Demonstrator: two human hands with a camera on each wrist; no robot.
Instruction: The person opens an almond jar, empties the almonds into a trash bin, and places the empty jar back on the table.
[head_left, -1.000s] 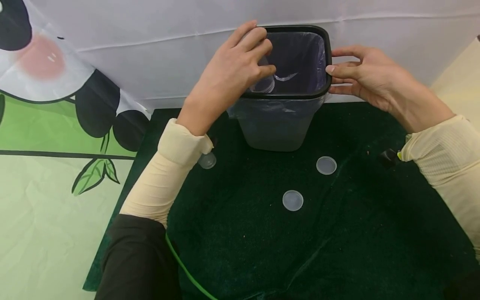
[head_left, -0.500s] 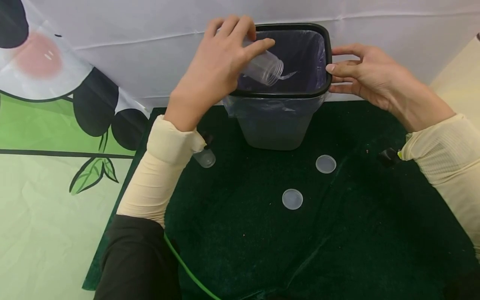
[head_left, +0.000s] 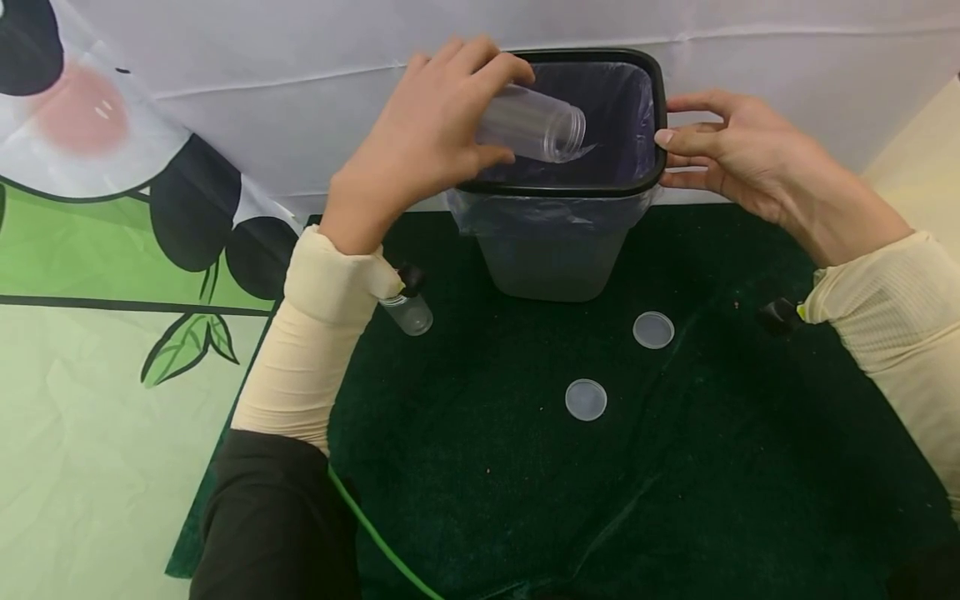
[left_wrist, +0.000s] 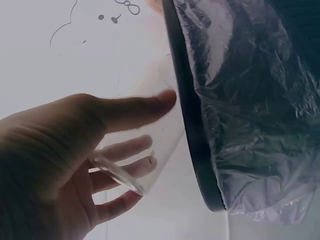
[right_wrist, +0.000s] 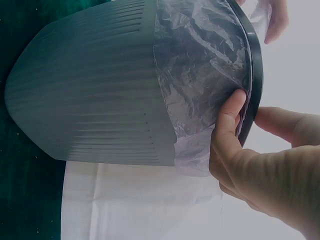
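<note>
My left hand point(head_left: 431, 137) grips a clear plastic jar point(head_left: 532, 125), thumb on one side and fingers on the other. The jar lies tilted over the left part of the trash bin point(head_left: 551, 267), its uncapped threaded mouth pointing right and slightly down. In the left wrist view, the jar's clear base end point(left_wrist: 130, 177) shows beside my fingers, and nothing is visible inside it. With my right hand point(head_left: 765, 158) I pinch the bin's black rim point(right_wrist: 256, 75) at its right side, thumb and fingers on opposite faces. A clear plastic liner point(right_wrist: 200, 65) folds over that rim.
Two round translucent lids point(head_left: 653, 330) point(head_left: 586, 400) lie on the dark green cloth point(head_left: 487, 517). Another clear jar point(head_left: 410, 317) is partly hidden behind my left cuff. A green cord point(head_left: 382, 546) runs below my left arm. A white wall sheet point(head_left: 337, 125) hangs behind the bin.
The jar has come up from inside the bin and turned from mouth-down to nearly level, mouth to the right. My left hand has shifted left. The right hand stays on the rim.
</note>
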